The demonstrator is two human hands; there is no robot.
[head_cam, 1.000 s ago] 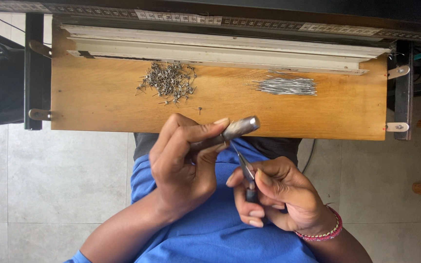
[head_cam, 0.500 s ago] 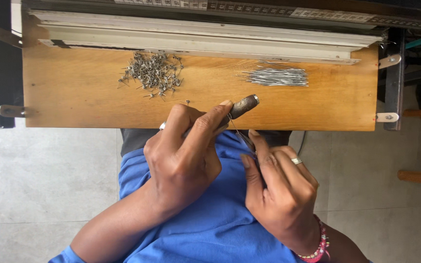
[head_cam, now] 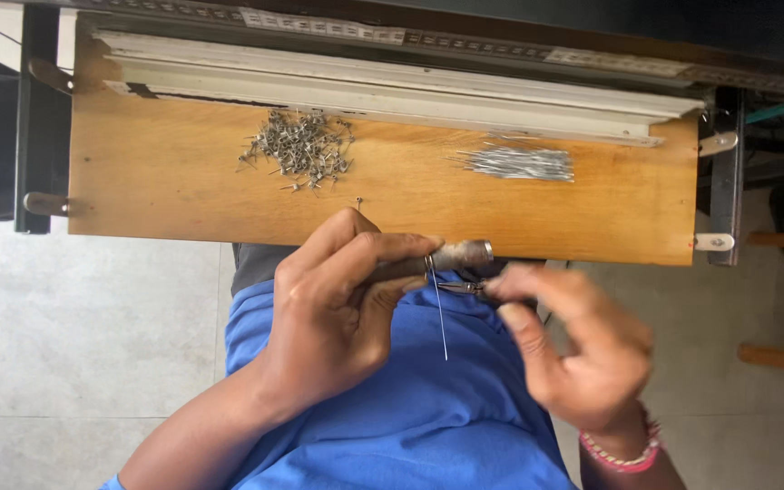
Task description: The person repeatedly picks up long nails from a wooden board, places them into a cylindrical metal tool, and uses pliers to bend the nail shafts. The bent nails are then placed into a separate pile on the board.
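Looking down from the head camera, two bare hands are seen at work in front of a wooden board, above a blue shirt. The left hand is closed around a grey cylindrical tool, which is pinched between thumb and curled fingers and lies roughly level, its metal-ringed end pointing towards the right. A thin straight wire hangs down from the tool near the left thumb tip, over the shirt. The right hand is blurred; its fingers are bent and drawn together around small pliers, whose narrow tip points left and lies just beside the wire. Whether the pliers' tip is actually closed on the wire cannot be told.

On the board, a loose heap of small bent metal pieces lies at centre left, and a bundle of straight silvery wires lies to the right, well apart from the heap. One single small pin stands alone near the board's front edge, just above the left hand. A pale rail runs along the far edge of the board. A pink and white beaded bracelet is worn on the right wrist.
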